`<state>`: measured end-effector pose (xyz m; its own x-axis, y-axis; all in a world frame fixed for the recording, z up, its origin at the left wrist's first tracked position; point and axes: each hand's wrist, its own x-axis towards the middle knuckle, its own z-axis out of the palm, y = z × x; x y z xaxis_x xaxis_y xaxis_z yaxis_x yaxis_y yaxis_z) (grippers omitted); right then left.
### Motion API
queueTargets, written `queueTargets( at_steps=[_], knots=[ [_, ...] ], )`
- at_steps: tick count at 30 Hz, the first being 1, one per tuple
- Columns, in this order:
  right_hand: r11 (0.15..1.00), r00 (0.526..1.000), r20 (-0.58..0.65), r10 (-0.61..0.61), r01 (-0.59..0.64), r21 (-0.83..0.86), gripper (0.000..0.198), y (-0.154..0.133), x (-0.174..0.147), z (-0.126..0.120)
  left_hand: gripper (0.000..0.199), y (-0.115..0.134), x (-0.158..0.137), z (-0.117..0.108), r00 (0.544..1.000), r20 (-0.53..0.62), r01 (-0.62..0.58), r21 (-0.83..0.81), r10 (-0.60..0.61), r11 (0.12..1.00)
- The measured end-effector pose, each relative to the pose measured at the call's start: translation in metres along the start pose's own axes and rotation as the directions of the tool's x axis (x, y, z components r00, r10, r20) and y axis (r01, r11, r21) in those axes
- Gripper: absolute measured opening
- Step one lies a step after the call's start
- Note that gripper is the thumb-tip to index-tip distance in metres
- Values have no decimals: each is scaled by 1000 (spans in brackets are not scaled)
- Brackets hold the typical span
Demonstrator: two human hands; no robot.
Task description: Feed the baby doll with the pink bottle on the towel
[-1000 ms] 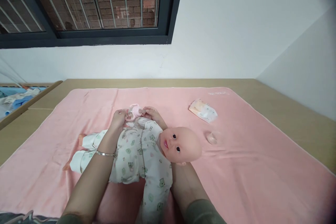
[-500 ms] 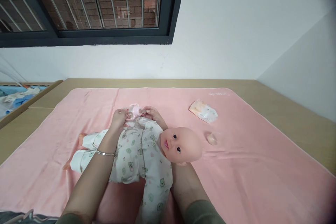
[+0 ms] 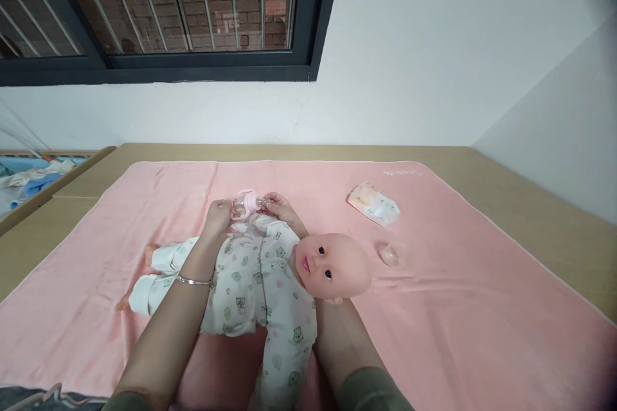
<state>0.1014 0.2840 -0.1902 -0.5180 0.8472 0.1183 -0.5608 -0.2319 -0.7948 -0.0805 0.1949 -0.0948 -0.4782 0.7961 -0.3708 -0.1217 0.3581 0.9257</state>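
Observation:
A small clear baby bottle [image 3: 247, 203] with a pink collar and handles lies sideways between my hands, just beyond the doll's body. My left hand [image 3: 220, 214] is closed round its base end. At the other end, the fingers of my right hand [image 3: 282, 207] pinch the teat. The baby doll [image 3: 265, 270], in white patterned clothes, lies across my right forearm with its head to the right and its feet to the left. My left forearm, with a silver bangle [image 3: 193, 280], passes over the doll's legs.
A pink sheet [image 3: 457, 231] covers most of the wooden surface [image 3: 289, 153]. On it, right of the doll's head, lie a white-and-orange packet [image 3: 373, 203] and a small clear dome-shaped cap [image 3: 389, 255]. A bin with blue and white cloths [image 3: 38, 180] stands at the far left.
Fingers of my right hand have shifted slightly at the teat end of the bottle. The doll, packet and cap are where they were.

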Motion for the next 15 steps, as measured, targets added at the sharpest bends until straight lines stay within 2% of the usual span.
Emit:
queueTargets(
  at_steps=[10, 15],
  knots=[
    [994, 995, 25, -92, 93, -62, 68, 5, 11, -8, 33, 0, 0, 1, 1000, -1, 1, 17, -1, 1000],
    [993, 995, 16, -96, 97, -72, 69, 5, 10, -7, 31, 0, 0, 1, 1000, 3, -1, 31, 1, 1000]
  ],
)
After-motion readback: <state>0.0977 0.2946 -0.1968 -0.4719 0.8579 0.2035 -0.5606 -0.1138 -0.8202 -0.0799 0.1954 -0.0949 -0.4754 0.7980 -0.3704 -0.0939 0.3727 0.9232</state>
